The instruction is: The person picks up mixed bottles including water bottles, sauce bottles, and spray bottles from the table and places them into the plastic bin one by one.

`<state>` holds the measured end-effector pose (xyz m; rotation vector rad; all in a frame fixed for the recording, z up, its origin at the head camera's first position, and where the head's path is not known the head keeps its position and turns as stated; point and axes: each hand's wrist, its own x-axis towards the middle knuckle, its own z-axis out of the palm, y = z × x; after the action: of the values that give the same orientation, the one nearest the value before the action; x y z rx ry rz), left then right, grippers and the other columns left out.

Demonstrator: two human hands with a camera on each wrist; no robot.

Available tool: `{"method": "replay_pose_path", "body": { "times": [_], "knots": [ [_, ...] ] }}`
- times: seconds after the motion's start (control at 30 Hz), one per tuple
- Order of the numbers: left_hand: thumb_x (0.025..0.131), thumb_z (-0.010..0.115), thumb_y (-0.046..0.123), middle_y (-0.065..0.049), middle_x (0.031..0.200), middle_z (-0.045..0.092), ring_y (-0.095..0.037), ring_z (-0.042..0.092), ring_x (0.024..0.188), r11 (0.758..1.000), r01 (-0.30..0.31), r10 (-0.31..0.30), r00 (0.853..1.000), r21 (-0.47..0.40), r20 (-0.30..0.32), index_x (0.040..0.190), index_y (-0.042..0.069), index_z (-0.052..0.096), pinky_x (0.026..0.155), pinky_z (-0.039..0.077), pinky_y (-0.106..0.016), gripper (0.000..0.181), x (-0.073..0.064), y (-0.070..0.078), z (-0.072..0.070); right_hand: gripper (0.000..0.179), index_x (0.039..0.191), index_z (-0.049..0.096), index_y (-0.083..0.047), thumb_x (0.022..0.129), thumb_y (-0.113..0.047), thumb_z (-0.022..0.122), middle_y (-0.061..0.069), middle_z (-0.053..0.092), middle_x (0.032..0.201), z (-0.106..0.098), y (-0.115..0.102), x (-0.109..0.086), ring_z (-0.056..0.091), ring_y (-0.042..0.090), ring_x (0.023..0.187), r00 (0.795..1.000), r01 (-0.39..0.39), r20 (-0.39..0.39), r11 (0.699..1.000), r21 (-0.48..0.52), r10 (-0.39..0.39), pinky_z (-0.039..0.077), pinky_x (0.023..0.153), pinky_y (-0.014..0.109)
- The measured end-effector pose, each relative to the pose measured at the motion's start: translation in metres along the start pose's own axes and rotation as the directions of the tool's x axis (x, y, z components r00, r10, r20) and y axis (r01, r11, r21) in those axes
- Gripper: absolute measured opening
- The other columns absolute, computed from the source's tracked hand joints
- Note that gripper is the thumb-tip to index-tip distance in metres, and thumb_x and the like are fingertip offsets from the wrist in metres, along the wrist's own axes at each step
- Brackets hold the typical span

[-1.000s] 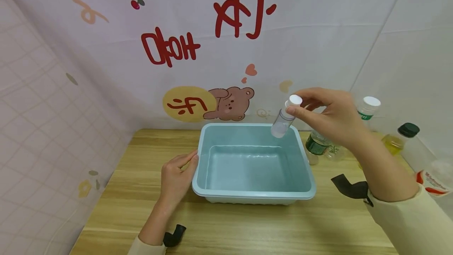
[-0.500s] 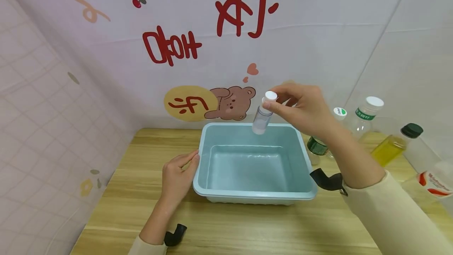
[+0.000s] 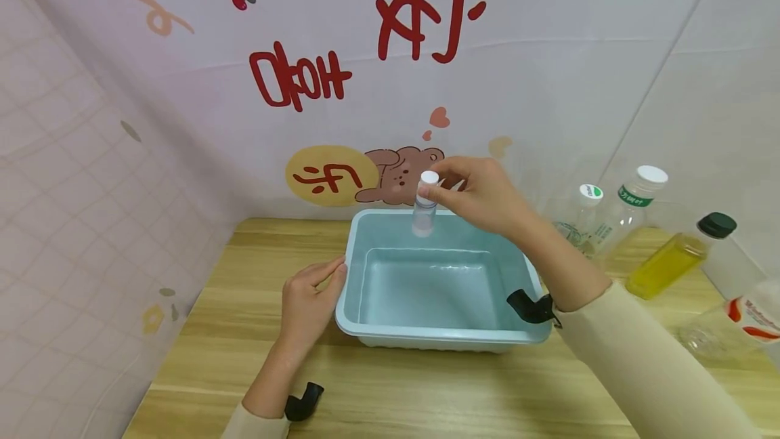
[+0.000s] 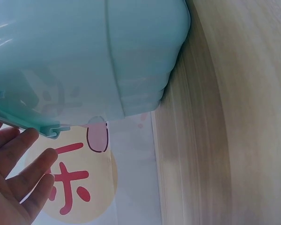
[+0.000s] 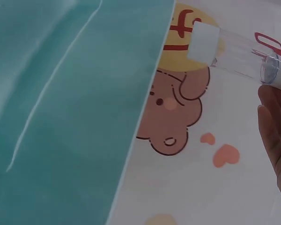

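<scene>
My left hand [image 3: 309, 300] pinches the left rim of a pale blue plastic basin [image 3: 445, 335], which stands on the wooden table. In the left wrist view, its outstretched fingers [image 4: 21, 180] lie at the underside of the rim, beside the basin's outer wall [image 4: 61, 61]. Thumb and fingers of my right hand [image 3: 481, 195] grip a small clear bottle [image 3: 423, 221] by its white cap, nearly upright over the basin's back part. The right wrist view shows the clear bottle [image 5: 239, 52] with a white lower end, the right hand [image 5: 277, 133] at its capped end.
To the right stand clear bottles with white caps [image 3: 651, 175], an oil bottle with a dark cap [image 3: 670, 263] and a clear bottle with a red-and-white label [image 3: 752, 317]. A printed cloth [image 3: 536, 73] hangs close behind the basin.
My right hand has carried the small bottle leftward over the basin, and the bottle has gone from tilted to nearly upright. The left hand stays at the rim.
</scene>
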<state>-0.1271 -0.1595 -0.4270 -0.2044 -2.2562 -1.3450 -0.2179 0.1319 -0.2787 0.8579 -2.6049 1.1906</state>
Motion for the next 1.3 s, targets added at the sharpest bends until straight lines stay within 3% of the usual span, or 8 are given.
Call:
{"method": "replay_pose_path", "body": {
  "times": [0.23, 0.53, 0.73, 0.93, 1.1, 1.3],
  "knots": [
    [0.093, 0.079, 0.009, -0.006, 0.106, 0.08, -0.022, 0.076, 0.1, 1.0, -0.013, 0.013, 1.0, -0.01, 0.008, 0.112, 0.007, 0.082, 0.084, 0.061, -0.046, 0.02, 0.002, 0.001, 0.001, 0.023, 0.113, 0.078, -0.016, 0.095, -0.031, 0.08, -0.004, 0.075, 0.096, 0.017, 0.008, 0.009, 0.071, 0.015, 0.088, 0.997, -0.05, 0.06, 0.999, 0.007, 0.049, 0.057, 0.073, 0.04],
    [0.093, 0.079, 0.009, -0.006, 0.107, 0.08, -0.023, 0.075, 0.101, 1.0, 0.001, -0.001, 1.0, -0.01, -0.001, 0.112, 0.007, 0.083, 0.086, 0.06, -0.049, 0.02, 0.001, 0.001, 0.0, 0.027, 0.118, 0.078, -0.015, 0.095, -0.03, 0.08, -0.005, 0.075, 0.098, 0.042, 0.019, 0.018, 0.069, 0.015, 0.094, 0.988, -0.035, 0.15, 0.999, -0.007, 0.035, 0.057, 0.08, 0.039],
    [0.093, 0.079, 0.009, -0.006, 0.107, 0.079, -0.023, 0.076, 0.101, 1.0, 0.007, -0.007, 1.0, -0.004, -0.003, 0.112, 0.007, 0.082, 0.085, 0.06, -0.048, 0.02, 0.0, 0.001, 0.0, 0.02, 0.108, 0.079, -0.014, 0.092, -0.027, 0.083, -0.004, 0.075, 0.095, 0.059, 0.028, 0.022, 0.07, 0.015, 0.089, 0.976, -0.009, 0.218, 0.999, -0.036, 0.017, 0.058, 0.074, 0.036],
    [0.093, 0.079, 0.009, -0.006, 0.106, 0.08, -0.022, 0.076, 0.1, 1.0, 0.011, -0.011, 1.0, 0.001, -0.009, 0.113, 0.007, 0.082, 0.084, 0.06, -0.046, 0.02, -0.001, -0.001, 0.0, 0.012, 0.098, 0.078, -0.014, 0.092, -0.024, 0.084, -0.005, 0.074, 0.092, 0.074, 0.034, 0.025, 0.069, 0.013, 0.084, 0.943, 0.019, 0.332, 0.996, -0.084, 0.01, 0.058, 0.075, 0.032],
    [0.093, 0.079, 0.009, -0.006, 0.107, 0.08, -0.022, 0.076, 0.1, 1.0, 0.005, -0.005, 1.0, 0.002, -0.011, 0.112, 0.007, 0.082, 0.085, 0.06, -0.047, 0.02, -0.001, -0.002, 0.001, 0.013, 0.1, 0.079, -0.009, 0.092, -0.018, 0.084, -0.004, 0.073, 0.089, 0.082, 0.038, 0.026, 0.066, 0.014, 0.084, 0.896, 0.065, 0.443, 0.991, -0.119, -0.006, 0.057, 0.078, 0.031],
    [0.093, 0.079, 0.008, -0.006, 0.107, 0.079, -0.023, 0.076, 0.101, 1.0, 0.0, 0.0, 1.0, -0.001, -0.011, 0.112, 0.007, 0.082, 0.085, 0.06, -0.048, 0.02, 0.0, -0.001, 0.001, 0.012, 0.101, 0.079, -0.006, 0.091, -0.013, 0.083, -0.002, 0.074, 0.091, 0.086, 0.042, 0.027, 0.067, 0.015, 0.086, 0.87, 0.048, 0.493, 0.994, -0.102, 0.008, 0.057, 0.082, 0.031]
  ]
}}
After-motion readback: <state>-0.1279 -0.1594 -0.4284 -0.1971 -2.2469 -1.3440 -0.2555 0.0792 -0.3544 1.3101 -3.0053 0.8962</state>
